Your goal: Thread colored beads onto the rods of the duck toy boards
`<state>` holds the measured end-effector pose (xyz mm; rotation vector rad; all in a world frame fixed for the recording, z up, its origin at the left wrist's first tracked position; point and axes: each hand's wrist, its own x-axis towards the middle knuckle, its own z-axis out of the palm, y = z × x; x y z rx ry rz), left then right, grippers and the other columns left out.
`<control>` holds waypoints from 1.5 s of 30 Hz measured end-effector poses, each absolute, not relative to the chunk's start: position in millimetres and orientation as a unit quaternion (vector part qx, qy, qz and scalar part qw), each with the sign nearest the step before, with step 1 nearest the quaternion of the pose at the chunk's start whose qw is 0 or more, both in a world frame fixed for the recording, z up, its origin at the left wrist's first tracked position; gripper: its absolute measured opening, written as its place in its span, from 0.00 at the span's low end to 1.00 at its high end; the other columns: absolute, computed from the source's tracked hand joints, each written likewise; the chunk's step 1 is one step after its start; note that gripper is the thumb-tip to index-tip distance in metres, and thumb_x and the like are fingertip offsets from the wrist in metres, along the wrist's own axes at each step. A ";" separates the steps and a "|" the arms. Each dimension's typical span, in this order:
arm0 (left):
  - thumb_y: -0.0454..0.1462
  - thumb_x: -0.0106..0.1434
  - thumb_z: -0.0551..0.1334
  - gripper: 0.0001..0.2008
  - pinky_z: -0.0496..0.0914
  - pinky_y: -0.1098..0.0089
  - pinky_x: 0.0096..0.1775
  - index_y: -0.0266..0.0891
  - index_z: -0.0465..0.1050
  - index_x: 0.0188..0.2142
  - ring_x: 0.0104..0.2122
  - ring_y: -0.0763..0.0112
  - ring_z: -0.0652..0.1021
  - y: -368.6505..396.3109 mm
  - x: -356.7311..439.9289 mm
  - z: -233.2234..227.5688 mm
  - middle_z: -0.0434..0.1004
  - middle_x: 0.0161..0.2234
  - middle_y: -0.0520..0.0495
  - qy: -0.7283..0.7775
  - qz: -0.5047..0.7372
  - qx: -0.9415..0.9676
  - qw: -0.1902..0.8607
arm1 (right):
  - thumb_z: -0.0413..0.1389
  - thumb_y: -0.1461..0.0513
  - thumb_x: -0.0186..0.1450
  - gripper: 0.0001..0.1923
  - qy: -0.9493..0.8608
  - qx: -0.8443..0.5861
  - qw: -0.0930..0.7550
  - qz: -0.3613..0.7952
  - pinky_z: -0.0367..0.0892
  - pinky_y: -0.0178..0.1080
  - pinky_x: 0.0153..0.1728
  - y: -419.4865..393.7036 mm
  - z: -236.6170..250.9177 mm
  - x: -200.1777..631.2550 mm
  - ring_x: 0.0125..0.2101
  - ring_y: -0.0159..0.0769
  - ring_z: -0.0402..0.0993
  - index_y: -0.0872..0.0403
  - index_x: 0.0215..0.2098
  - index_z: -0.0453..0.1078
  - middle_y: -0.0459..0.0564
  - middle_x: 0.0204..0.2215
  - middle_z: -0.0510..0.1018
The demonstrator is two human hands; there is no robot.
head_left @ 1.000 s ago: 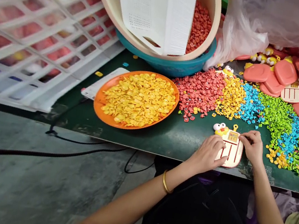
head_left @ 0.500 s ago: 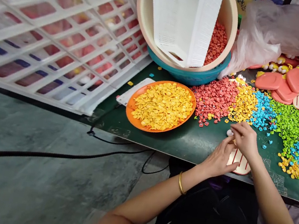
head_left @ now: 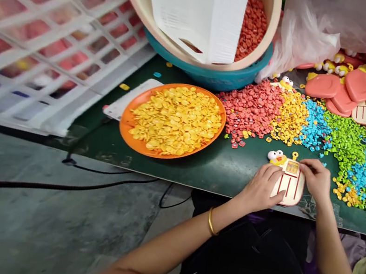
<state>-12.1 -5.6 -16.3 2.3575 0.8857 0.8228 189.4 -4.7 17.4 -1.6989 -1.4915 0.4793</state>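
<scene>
A cream plastic toy panel [head_left: 288, 188] with red-lined slots and a small window lies at the table's front edge. A yellow duck-like head with bulging white eyes [head_left: 276, 157] sits at its upper left corner, and a small yellow loop sticks up from its top. My left hand [head_left: 261, 187] grips the panel's left side, its thumb lying over the lower part. At the upper right edge, the fingers of my right hand [head_left: 317, 179] are pinched together; whatever is between them is hidden.
An orange plate [head_left: 126, 136] of yellow pieces stands left of my hands. Behind lie piles of red [head_left: 255, 107], yellow, blue and green [head_left: 342, 137] bits. Farther back are pink toy parts [head_left: 358, 85], stacked basins [head_left: 211, 78] and a white crate [head_left: 82, 105].
My right hand has moved from the panel's top left to its upper right edge, uncovering the duck head and window. The view has shifted, with the plate now farther left.
</scene>
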 end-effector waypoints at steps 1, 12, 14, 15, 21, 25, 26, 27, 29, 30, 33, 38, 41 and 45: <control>0.43 0.63 0.61 0.23 0.66 0.48 0.57 0.39 0.65 0.56 0.54 0.50 0.69 -5.4 -11.8 -16.3 0.69 0.53 0.37 0.329 0.301 0.863 0.237 | 0.55 0.58 0.66 0.10 -0.573 -0.679 0.422 0.180 0.71 0.41 0.39 -12.5 10.1 195.6 0.36 0.38 0.75 0.51 0.35 0.78 0.50 0.33 0.79; 0.45 0.63 0.61 0.17 0.68 0.49 0.51 0.37 0.64 0.46 0.49 0.51 0.67 -7.3 -9.1 -20.0 0.67 0.45 0.37 0.382 0.324 0.848 0.172 | 0.50 0.62 0.70 0.14 -0.674 -0.636 0.362 0.101 0.72 0.43 0.42 -51.7 -6.2 175.0 0.40 0.40 0.73 0.50 0.43 0.79 0.53 0.38 0.74; 0.45 0.63 0.60 0.15 0.68 0.51 0.50 0.38 0.64 0.43 0.48 0.52 0.68 -6.8 -9.6 -20.6 0.67 0.43 0.38 0.378 0.329 0.848 0.174 | 0.48 0.64 0.70 0.16 -0.709 -0.598 0.352 0.130 0.72 0.42 0.45 -39.9 -2.9 168.6 0.41 0.39 0.74 0.48 0.43 0.78 0.52 0.39 0.76; 0.45 0.63 0.61 0.14 0.69 0.52 0.50 0.38 0.65 0.42 0.47 0.53 0.68 -6.8 -9.9 -20.7 0.67 0.42 0.39 0.378 0.329 0.847 0.175 | 0.48 0.65 0.70 0.16 -0.715 -0.588 0.352 0.138 0.72 0.41 0.46 -26.8 -0.8 165.7 0.42 0.39 0.74 0.48 0.44 0.78 0.51 0.40 0.77; 0.43 0.67 0.58 0.19 0.64 0.50 0.55 0.39 0.66 0.55 0.57 0.50 0.67 -6.3 -11.8 -15.9 0.69 0.54 0.37 0.333 0.304 0.881 0.141 | 0.54 0.69 0.64 0.10 -0.688 -0.665 0.259 0.131 0.68 0.39 0.42 71.7 13.5 170.4 0.40 0.40 0.74 0.54 0.34 0.78 0.55 0.37 0.77; 0.39 0.69 0.54 0.21 0.63 0.53 0.58 0.38 0.65 0.59 0.58 0.52 0.67 -4.6 -11.4 -12.4 0.70 0.57 0.39 0.300 0.272 0.899 0.168 | 0.56 0.66 0.62 0.07 -0.662 -0.658 0.298 0.199 0.66 0.38 0.38 54.6 17.0 191.3 0.33 0.37 0.72 0.54 0.30 0.76 0.50 0.30 0.77; 0.40 0.69 0.54 0.21 0.64 0.54 0.57 0.36 0.65 0.59 0.57 0.52 0.68 -4.5 -11.1 -12.3 0.70 0.56 0.38 0.308 0.274 0.894 0.176 | 0.57 0.63 0.62 0.06 -0.640 -0.659 0.320 0.232 0.66 0.38 0.36 41.2 16.3 196.8 0.31 0.36 0.71 0.54 0.30 0.76 0.48 0.29 0.77; 0.40 0.69 0.54 0.22 0.64 0.54 0.57 0.35 0.65 0.59 0.56 0.52 0.68 -4.6 -10.7 -12.5 0.70 0.56 0.37 0.316 0.280 0.888 0.181 | 0.58 0.61 0.62 0.07 -0.616 -0.663 0.339 0.256 0.66 0.38 0.35 27.0 14.9 201.4 0.30 0.36 0.71 0.54 0.31 0.77 0.47 0.28 0.77; 0.41 0.67 0.56 0.21 0.65 0.53 0.57 0.33 0.66 0.57 0.54 0.51 0.69 -5.2 -9.8 -13.6 0.70 0.54 0.35 0.333 0.296 0.877 0.179 | 0.57 0.58 0.63 0.09 -0.581 -0.680 0.366 0.255 0.68 0.39 0.35 0.7 9.9 205.5 0.30 0.36 0.71 0.54 0.33 0.78 0.48 0.30 0.77; 0.41 0.67 0.56 0.21 0.66 0.53 0.56 0.32 0.66 0.56 0.53 0.51 0.69 -5.6 -9.2 -14.3 0.71 0.53 0.35 0.338 0.305 0.873 0.175 | 0.57 0.58 0.64 0.10 -0.578 -0.688 0.375 0.228 0.69 0.40 0.37 -10.1 6.6 204.4 0.32 0.37 0.72 0.53 0.34 0.79 0.50 0.31 0.76; 0.42 0.65 0.58 0.20 0.68 0.52 0.54 0.32 0.67 0.53 0.51 0.50 0.69 -6.5 -8.1 -16.3 0.70 0.50 0.34 0.362 0.326 0.859 0.157 | 0.53 0.60 0.67 0.12 -0.615 -0.675 0.385 0.136 0.70 0.43 0.42 -34.5 -3.2 192.2 0.39 0.40 0.72 0.52 0.37 0.80 0.53 0.36 0.74; 0.42 0.64 0.59 0.17 0.69 0.52 0.51 0.33 0.66 0.48 0.49 0.51 0.68 -7.0 -8.2 -19.1 0.69 0.47 0.34 0.382 0.333 0.849 0.149 | 0.50 0.65 0.69 0.15 -0.707 -0.580 0.379 0.139 0.72 0.42 0.46 -47.4 -8.1 171.1 0.43 0.39 0.74 0.49 0.44 0.79 0.53 0.41 0.78; 0.43 0.64 0.59 0.16 0.68 0.54 0.51 0.33 0.67 0.46 0.48 0.52 0.69 -6.8 -9.0 -19.9 0.69 0.46 0.35 0.384 0.336 0.846 0.156 | 0.50 0.66 0.68 0.15 -0.725 -0.543 0.382 0.184 0.71 0.41 0.47 -12.2 -2.0 161.2 0.43 0.38 0.75 0.49 0.42 0.78 0.50 0.40 0.80; 0.43 0.66 0.58 0.21 0.66 0.53 0.52 0.33 0.68 0.53 0.52 0.51 0.69 -7.2 -11.2 -16.5 0.71 0.50 0.35 0.381 0.312 0.860 0.135 | 0.59 0.62 0.64 0.05 -0.664 -0.658 0.318 0.159 0.69 0.40 0.41 68.8 9.6 144.2 0.36 0.39 0.75 0.53 0.34 0.78 0.51 0.33 0.80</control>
